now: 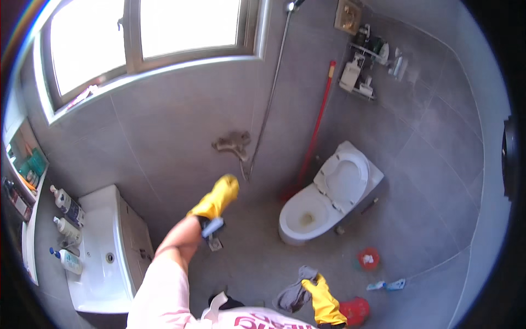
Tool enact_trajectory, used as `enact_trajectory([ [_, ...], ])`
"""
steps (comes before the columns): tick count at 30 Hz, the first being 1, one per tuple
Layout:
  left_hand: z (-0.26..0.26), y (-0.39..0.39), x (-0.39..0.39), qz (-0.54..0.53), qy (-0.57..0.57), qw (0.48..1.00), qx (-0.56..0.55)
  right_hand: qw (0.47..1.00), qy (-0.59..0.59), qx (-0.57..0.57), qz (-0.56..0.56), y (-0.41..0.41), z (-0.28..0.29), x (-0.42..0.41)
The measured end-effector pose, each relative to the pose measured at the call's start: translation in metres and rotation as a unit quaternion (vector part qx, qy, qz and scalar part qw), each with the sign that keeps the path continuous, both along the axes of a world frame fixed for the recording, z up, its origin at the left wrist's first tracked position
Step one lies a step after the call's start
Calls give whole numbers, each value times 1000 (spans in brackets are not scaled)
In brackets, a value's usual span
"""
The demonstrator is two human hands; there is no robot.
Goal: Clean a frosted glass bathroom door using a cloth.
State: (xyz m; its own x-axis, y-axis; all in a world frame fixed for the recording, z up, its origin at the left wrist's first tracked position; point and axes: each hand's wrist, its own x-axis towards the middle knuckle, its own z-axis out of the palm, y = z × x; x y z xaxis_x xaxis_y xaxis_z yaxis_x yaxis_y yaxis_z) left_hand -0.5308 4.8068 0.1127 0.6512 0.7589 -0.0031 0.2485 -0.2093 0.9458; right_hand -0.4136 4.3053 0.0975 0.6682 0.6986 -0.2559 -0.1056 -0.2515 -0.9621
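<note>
A yellow rubber glove covers my left hand (222, 192), which reaches forward with its fingers curled. The hand appears just below the wall-mounted shower mixer tap (234, 144), seemingly apart from it. Whether anything is inside its fingers cannot be made out. My right hand (318, 292), also in a yellow glove, grips a crumpled grey cloth (294, 294) low in front of me. A red bucket (357, 310) stands beside that hand, partly hidden by the glove. On my left wrist is a dark band with a pale blue face.
A white toilet (304, 220) with raised lid stands to the right. Behind it a red-handled long tool (318, 123) leans on the wall. At left is a washbasin (96, 279) with several pump bottles on its edge. A small red bin (368, 258) sits on the floor.
</note>
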Motion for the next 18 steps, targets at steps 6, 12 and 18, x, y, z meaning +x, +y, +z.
enact_trajectory([
  [6,46,77,56,129,92,956,246,981,50,-33,-185,-31,10,-12],
  [12,56,86,93,41,177,935,305,954,68,-35,-291,-30,-2,-46],
  [18,11,139,121,63,-29,976,207,950,49,-43,-304,-26,-12,-68],
])
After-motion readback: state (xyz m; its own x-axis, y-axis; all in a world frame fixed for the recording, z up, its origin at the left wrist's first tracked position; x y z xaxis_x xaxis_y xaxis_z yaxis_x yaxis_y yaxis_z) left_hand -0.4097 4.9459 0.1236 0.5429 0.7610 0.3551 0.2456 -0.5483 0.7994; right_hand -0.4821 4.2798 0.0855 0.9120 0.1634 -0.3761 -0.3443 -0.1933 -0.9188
